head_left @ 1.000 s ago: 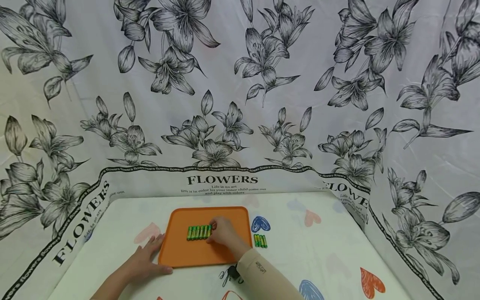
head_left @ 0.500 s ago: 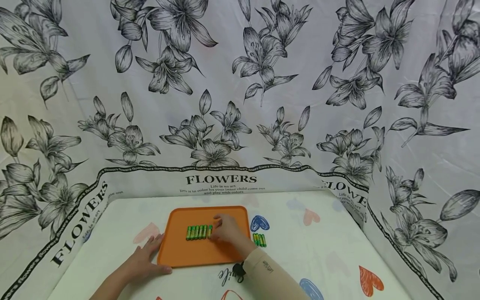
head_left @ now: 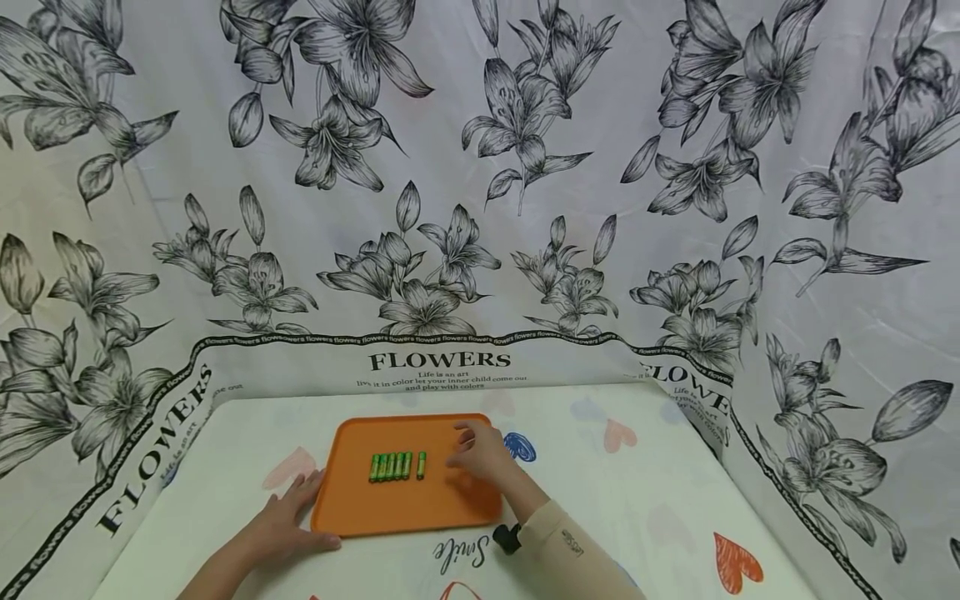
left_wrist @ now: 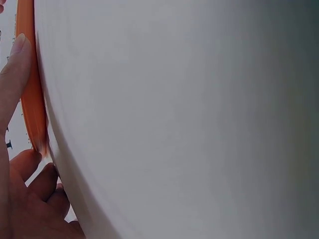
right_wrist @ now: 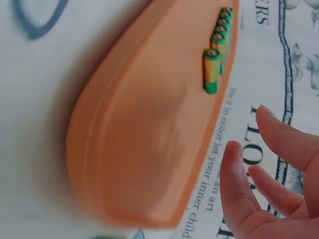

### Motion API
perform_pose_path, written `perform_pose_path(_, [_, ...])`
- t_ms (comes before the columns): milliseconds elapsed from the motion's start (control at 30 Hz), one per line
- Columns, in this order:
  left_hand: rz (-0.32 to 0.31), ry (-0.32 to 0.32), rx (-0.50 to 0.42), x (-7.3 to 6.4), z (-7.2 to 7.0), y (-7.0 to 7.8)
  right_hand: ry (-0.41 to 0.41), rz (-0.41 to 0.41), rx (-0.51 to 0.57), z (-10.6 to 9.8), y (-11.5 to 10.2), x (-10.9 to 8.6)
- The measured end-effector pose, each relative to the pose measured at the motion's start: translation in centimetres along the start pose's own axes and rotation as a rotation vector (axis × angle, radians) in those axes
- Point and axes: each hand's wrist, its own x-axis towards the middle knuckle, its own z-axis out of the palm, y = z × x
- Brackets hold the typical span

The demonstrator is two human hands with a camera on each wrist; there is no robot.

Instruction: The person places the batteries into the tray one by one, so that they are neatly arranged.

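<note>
On the orange tray (head_left: pixel 375 512), a close row of five green batteries (head_left: pixel 389 467) lies side by side, with a lone battery (head_left: pixel 421 466) just to its right, parallel but apart. Each should be stiff and fairly heavy for its size, hard to damage, yet smooth-skinned and apt to roll sideways. A thumb-and-finger pinch across the middle of the barrel looks best; the lone one offers both flanks, while its packed neighbours mostly offer their ends. The tray seems light and rigid, likely to slide if nudged. Over its right side, the right hand (head_left: pixel 480 454) has its grip spread, holding nothing. The left hand (head_left: pixel 281 521) rests with grip spread about the near left corner, touching the tray, on the white-covered table (head_left: pixel 637 500).
</note>
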Motion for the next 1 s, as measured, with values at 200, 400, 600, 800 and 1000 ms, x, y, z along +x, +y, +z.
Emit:
perform_pose_path(200, [-0.017,-0.003,-0.005,0.0,-0.1,0.0,0.031,-0.004,-0.003,-1.8,0.5,-0.6])
perform_pose_path(400, [-0.046,-0.016,-0.005,0.1,-0.1,0.1,0.034,-0.042,0.010,-4.1,1.5,-1.4])
perform_pose_path(600, [-0.052,-0.017,0.004,-0.1,-0.1,0.4,0.019,-0.008,-0.018,-6.3,2.8,-2.3])
perform_pose_path(800, [-0.026,-0.003,0.005,-0.3,-0.2,0.5,-0.028,0.011,-0.061,-7.7,4.9,-3.3])
perform_pose_path(1000, [0.005,0.007,-0.006,-0.2,-0.1,0.3,-0.041,0.065,-0.049,-8.2,6.7,-3.9])
